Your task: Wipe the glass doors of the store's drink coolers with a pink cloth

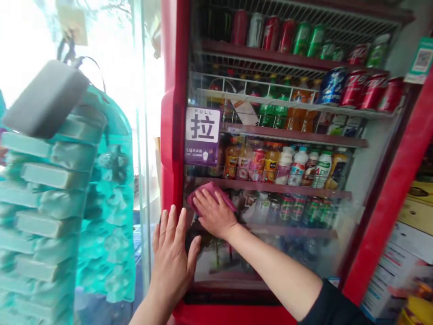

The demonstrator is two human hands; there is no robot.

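Observation:
My right hand (216, 214) holds a folded dark pink cloth (211, 187) against the glass door (257, 266) of a red drinks fridge, below the "PULL" sticker (203, 131). The fingers lie flat over the cloth, and its edges show above and beside them. My left hand (171, 246) is raised lower down at the door's red left frame (172, 171), palm towards it and fingers spread, with nothing in it. Whether that palm touches the frame, I cannot tell. Behind the glass, shelves carry cans (287, 36) and bottles (299, 164).
At left hangs a teal pocketed organizer (111, 216) with small packs in it, and a grey box-like thing (47, 99) near its top. Stacked boxes (402, 253) stand right of the fridge. A green QR-code card (421, 61) is at the fridge's upper right.

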